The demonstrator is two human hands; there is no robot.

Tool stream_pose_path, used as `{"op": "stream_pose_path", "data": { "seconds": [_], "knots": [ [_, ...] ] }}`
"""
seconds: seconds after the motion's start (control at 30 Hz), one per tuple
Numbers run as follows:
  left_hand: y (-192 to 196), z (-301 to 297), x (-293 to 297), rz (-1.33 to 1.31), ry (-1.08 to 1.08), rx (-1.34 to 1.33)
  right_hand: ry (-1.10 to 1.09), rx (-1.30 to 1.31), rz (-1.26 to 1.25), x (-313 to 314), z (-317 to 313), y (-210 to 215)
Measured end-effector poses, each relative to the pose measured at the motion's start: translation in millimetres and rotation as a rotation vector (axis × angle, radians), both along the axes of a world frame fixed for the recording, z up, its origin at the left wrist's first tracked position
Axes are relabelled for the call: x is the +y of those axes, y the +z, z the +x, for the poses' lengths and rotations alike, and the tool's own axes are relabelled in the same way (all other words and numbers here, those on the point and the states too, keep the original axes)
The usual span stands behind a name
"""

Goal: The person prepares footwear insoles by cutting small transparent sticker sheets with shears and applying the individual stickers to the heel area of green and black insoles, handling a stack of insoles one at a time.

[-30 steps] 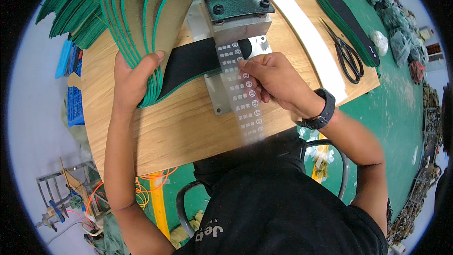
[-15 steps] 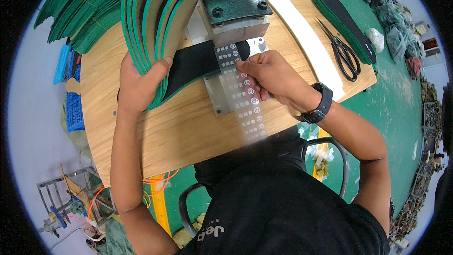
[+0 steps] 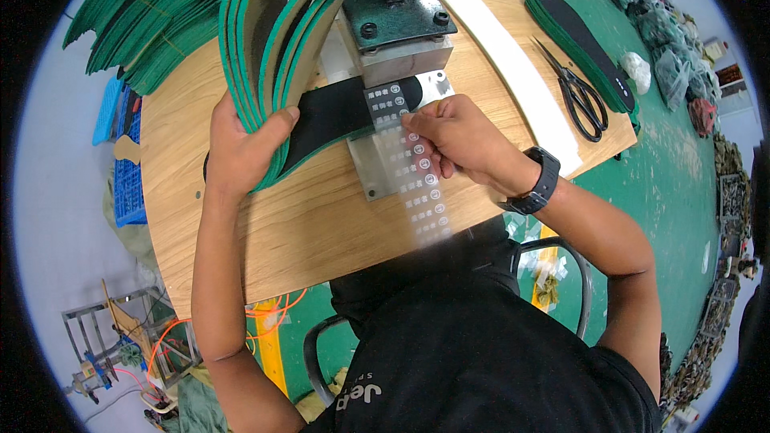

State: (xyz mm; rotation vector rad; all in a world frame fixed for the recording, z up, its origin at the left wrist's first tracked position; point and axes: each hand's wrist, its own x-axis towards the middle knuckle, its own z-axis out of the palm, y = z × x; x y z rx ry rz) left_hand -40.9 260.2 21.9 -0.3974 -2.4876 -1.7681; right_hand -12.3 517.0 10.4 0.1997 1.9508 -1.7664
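Note:
My left hand (image 3: 250, 148) grips a fanned bundle of insoles (image 3: 245, 40) with green edges and brown undersides, thumb toward the press. A single black insole (image 3: 341, 116) lies flat beside that bundle, its far end on a metal base plate (image 3: 373, 168) in front of the press block (image 3: 407, 62). Whether my left fingers also touch this insole is hidden. Over it runs a clear film strip (image 3: 421, 188) with rows of white printed marks, hanging toward the table's near edge. Thumb and forefinger of my right hand (image 3: 461, 140) pinch the strip's right edge.
Black scissors (image 3: 579, 96) and a stack of black-topped insoles (image 3: 581, 48) lie at the right. A long white strip (image 3: 513, 64) curves past the press. Piled green-edged insoles (image 3: 152, 16) stand far left, above a blue crate (image 3: 128, 188).
The insole bundle in my left hand has tipped slightly right toward the press. My right hand keeps its pinch on the film strip, almost unmoved. The whole view has shifted a little.

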Motion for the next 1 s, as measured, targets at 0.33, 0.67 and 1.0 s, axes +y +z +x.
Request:
{"op": "stream_pose_path", "data": {
  "seconds": [0.33, 0.67, 1.0],
  "knots": [
    [1, 1, 1, -0.002, 0.008, -0.024, 0.022, 0.030, 0.006, 0, 2, 0],
    [-2, 0, 2, -0.018, 0.001, 0.024, 0.005, 0.008, 0.034, -2, 1, 3],
    [7, 8, 19, -0.295, -0.025, 0.057, -0.026, 0.038, 0.001, -4, 5, -1]
  ]
}}
